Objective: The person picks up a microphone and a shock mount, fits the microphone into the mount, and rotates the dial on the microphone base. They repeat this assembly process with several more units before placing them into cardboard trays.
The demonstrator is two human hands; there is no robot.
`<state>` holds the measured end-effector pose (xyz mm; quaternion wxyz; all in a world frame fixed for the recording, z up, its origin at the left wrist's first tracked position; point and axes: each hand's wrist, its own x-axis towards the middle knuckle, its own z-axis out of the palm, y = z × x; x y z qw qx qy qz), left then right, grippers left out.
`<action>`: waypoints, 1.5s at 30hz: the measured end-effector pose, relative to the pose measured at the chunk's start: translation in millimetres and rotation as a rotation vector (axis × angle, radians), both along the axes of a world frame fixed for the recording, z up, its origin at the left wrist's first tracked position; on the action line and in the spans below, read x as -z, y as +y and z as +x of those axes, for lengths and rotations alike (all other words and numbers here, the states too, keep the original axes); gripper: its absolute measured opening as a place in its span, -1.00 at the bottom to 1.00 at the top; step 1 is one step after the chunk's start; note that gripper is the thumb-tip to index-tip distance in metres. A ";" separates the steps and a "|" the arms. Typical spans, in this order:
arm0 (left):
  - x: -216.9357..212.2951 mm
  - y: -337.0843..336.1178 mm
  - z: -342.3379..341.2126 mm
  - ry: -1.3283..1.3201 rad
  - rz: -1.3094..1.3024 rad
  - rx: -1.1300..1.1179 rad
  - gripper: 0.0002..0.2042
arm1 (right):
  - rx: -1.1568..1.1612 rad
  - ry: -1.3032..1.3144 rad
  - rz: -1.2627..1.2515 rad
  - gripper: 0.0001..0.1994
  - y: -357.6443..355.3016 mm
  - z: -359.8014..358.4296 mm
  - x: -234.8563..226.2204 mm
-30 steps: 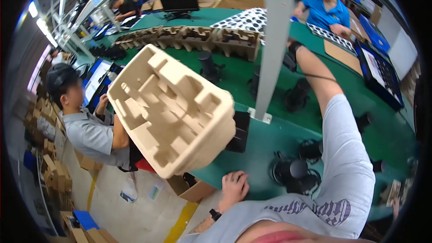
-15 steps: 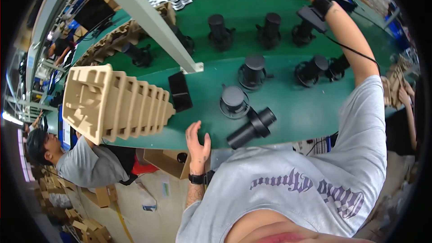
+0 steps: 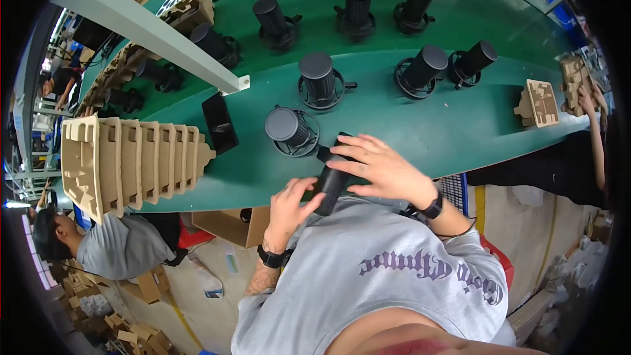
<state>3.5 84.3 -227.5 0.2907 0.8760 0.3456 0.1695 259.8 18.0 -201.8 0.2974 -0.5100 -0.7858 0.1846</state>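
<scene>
A black microphone [image 3: 329, 192], a cylinder with a finely perforated end, lies slanted at the near edge of the green table, close to my body. My left hand [image 3: 289, 209] has its thumb and fingers at the perforated lower end. Over the upper part, my right hand [image 3: 384, 167] lays its curled fingers across the body and hides much of it. Just beyond stands another microphone [image 3: 288, 126] in a ring-shaped mount, with a similar microphone [image 3: 317, 73] behind it. Two more, a microphone [image 3: 424, 68] and a tilted microphone [image 3: 476, 59], stand to the right.
A stack of tan moulded pulp trays [image 3: 135, 164] rests at left beside a black flat box [image 3: 220, 123]. A grey metal post [image 3: 154, 29] rises from the table. Several microphones line the far green strip. A pulp tray [image 3: 542, 103] and a co-worker's hands [image 3: 589, 98] are at right.
My right hand has come down from the far right side onto the microphone. My left hand has moved from beside it to its lower end. The whole view has shifted.
</scene>
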 end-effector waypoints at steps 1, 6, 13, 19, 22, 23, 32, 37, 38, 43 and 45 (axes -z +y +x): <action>0.2 2.0 6.9 0.007 -0.004 -0.005 -0.51 | 0.051 0.009 -0.081 -0.36 1.3 -9.5 7.0; -18.9 2.2 24.0 0.072 -0.391 0.094 -0.26 | 0.226 -0.119 0.013 -0.26 2.9 -14.6 28.7; -55.5 21.7 115.0 -0.049 -0.077 0.398 -0.27 | 0.526 0.317 -0.145 -0.19 -26.6 41.9 40.0; -50.9 30.6 172.1 -0.096 0.284 0.498 -0.31 | 0.593 0.282 -0.280 -0.35 -51.1 71.0 -8.8; -50.0 38.4 178.9 -0.119 0.300 0.520 -0.31 | 0.678 0.200 0.090 -0.64 -42.9 110.6 -78.8; -49.4 42.2 177.9 -0.122 0.301 0.511 -0.29 | 0.705 0.145 0.201 -0.68 -26.2 126.5 -96.2; -59.6 46.5 195.2 -0.103 0.220 0.513 -0.27 | 0.635 -0.388 -0.145 -0.38 192.1 318.4 -33.7; -72.4 53.9 183.8 -0.026 0.102 0.603 -0.18 | 0.723 -0.659 0.028 -0.57 218.3 289.4 -23.5; -73.3 53.5 177.6 -0.093 0.178 0.589 -0.19 | 0.658 -0.741 0.075 -0.52 216.4 286.5 -27.6; -119.9 91.3 107.8 -0.505 0.675 0.542 -0.73 | 0.360 -0.762 0.041 -0.32 209.2 220.7 -114.9; -178.1 78.0 76.9 -0.810 0.686 0.450 -0.81 | 0.262 -0.783 -0.045 -0.27 212.3 207.0 -116.1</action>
